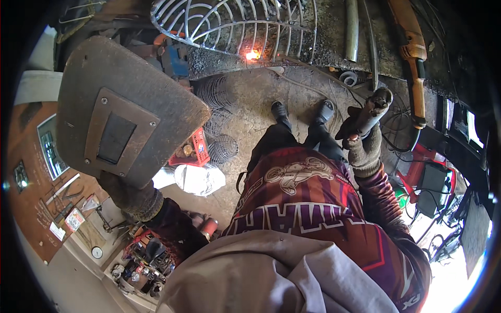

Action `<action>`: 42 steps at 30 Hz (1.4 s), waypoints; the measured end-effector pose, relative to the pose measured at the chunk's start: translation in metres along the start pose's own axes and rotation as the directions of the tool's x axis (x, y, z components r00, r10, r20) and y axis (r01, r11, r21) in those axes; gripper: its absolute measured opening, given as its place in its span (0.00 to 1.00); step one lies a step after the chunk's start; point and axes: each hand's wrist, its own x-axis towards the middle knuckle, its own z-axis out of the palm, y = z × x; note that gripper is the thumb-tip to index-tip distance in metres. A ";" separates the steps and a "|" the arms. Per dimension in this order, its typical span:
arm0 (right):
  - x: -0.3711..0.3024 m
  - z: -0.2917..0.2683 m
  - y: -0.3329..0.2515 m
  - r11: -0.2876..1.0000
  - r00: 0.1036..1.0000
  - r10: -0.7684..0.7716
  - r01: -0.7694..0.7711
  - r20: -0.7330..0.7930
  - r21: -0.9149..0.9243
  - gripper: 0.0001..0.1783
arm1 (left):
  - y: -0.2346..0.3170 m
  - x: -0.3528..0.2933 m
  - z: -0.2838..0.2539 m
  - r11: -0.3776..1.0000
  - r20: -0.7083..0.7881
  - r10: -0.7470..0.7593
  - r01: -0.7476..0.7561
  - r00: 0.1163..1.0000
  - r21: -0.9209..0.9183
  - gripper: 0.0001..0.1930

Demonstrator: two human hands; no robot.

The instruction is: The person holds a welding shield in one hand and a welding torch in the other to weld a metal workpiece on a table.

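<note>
My left hand [128, 195], in a worn work glove, is closed at the lower end of a dark hand-held welding shield [177, 104] with a small rectangular window; its handle is hidden. My gloved right hand [364, 148] is wrapped round a welding electrode holder [371, 112], its worn end pointing up toward the bench. A thin rod seems to run up from it, but I cannot tell whether the holder grips it. On the bench at the top lies a curved metal grille [242, 23] of welded bars. One spot [253, 54] on its near edge glows orange.
An orange power tool [409, 41] and a metal pipe [352, 31] lie on the dark workbench [329, 47]. Wire coils [224, 148] and a red crate [195, 148] stand on the floor at left. Cables trail at right beside a red-and-black machine [433, 188].
</note>
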 end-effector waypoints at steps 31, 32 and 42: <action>-0.010 0.067 -0.001 0.964 0.986 -0.153 0.135 -0.063 -0.228 0.47 | -0.040 0.023 -0.041 0.763 -0.083 0.362 -0.244 0.929 0.599 0.24; -0.009 0.067 -0.001 0.968 0.988 -0.144 0.127 -0.062 -0.217 0.46 | -0.040 0.024 -0.037 0.763 -0.084 0.361 -0.243 0.929 0.599 0.24; -0.004 0.068 0.000 0.969 0.987 -0.147 0.132 -0.061 -0.207 0.45 | -0.042 0.021 -0.025 0.853 -0.089 0.249 -0.175 0.964 0.492 0.24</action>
